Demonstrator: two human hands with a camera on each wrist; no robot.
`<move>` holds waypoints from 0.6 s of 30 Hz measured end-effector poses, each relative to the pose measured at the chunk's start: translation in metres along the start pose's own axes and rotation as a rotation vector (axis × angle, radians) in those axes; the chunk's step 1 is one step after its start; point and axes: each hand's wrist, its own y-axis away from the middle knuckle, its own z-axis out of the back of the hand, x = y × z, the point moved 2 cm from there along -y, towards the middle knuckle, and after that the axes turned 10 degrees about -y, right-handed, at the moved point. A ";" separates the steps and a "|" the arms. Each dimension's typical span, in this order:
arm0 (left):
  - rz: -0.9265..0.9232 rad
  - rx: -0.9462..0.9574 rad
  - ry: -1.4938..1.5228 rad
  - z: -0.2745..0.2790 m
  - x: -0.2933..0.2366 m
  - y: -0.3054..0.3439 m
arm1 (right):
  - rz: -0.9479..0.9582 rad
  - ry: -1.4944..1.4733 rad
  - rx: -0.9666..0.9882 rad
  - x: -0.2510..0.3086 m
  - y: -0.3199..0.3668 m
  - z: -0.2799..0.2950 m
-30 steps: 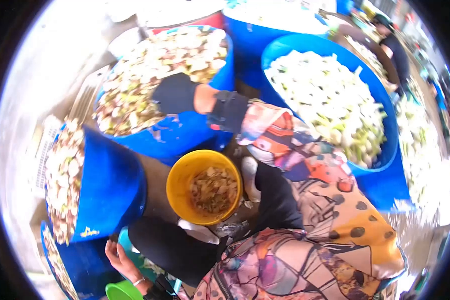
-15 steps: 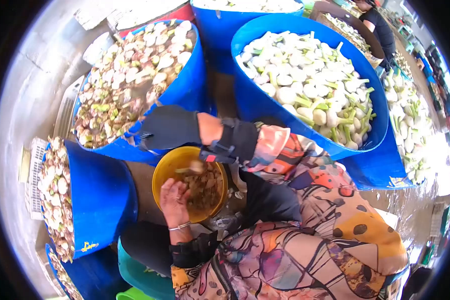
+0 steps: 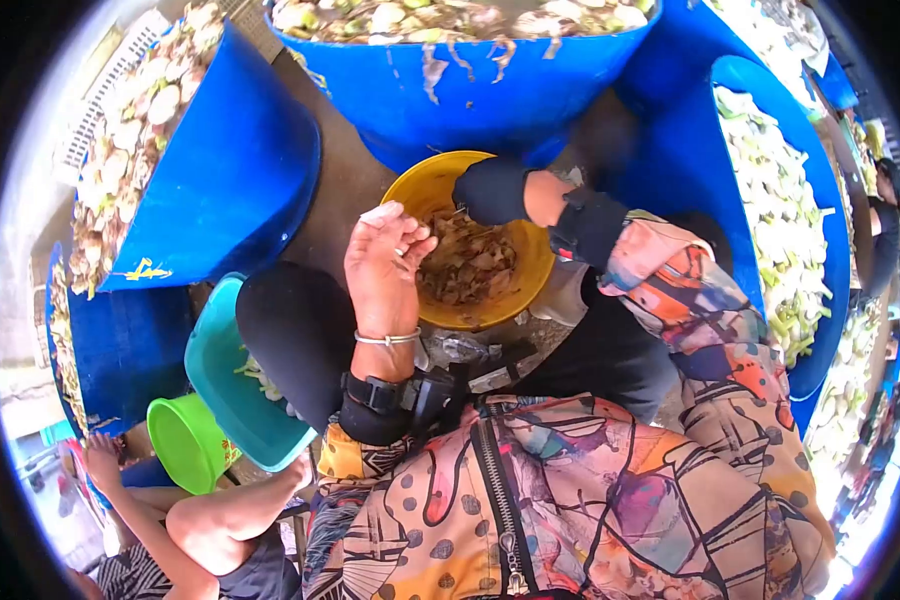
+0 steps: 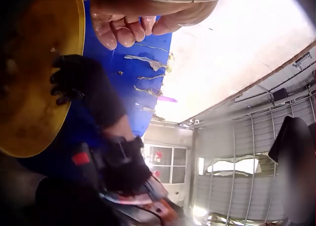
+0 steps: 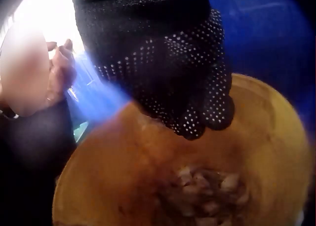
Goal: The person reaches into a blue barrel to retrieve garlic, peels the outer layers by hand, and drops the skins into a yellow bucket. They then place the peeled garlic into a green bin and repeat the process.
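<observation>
The bare, wet left hand [image 3: 382, 265] is raised at the left rim of a yellow bucket [image 3: 540, 275], its fingers loosely bent. In the left wrist view, nothing shows between those fingers [image 4: 126, 36]. Over the bucket's far side is the right hand [image 3: 492, 192], in a black glove with white dots. The glove's fingers [image 5: 219, 107] curl downward in the right wrist view; I cannot tell whether they hold anything. Brownish peelings and scraps [image 3: 470, 265] lie in the bottom of the bucket.
A blue tub [image 3: 460, 100] of garlic-like bulbs stands just beyond the bucket, another blue tub [image 3: 225, 165] to the left. At right, a blue tub [image 3: 740, 250] holds cleaned white bulbs. A teal basin [image 3: 215, 345] and green bucket [image 3: 175, 450] sit near another person's leg [image 3: 215, 525].
The left hand came up from beside the teal basin to the bucket. The right hand moved from the bulb tub to above the bucket. A pale, blurred piece over the bucket no longer shows.
</observation>
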 end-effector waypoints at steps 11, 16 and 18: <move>-0.031 -0.009 0.080 -0.004 -0.033 0.019 | -0.301 0.114 0.572 -0.037 -0.029 -0.103; -0.077 0.047 0.051 -0.006 -0.039 0.019 | -0.271 0.209 0.637 -0.028 -0.027 -0.146; -0.065 0.038 0.036 -0.004 -0.041 0.022 | -0.267 0.239 0.640 -0.027 -0.029 -0.150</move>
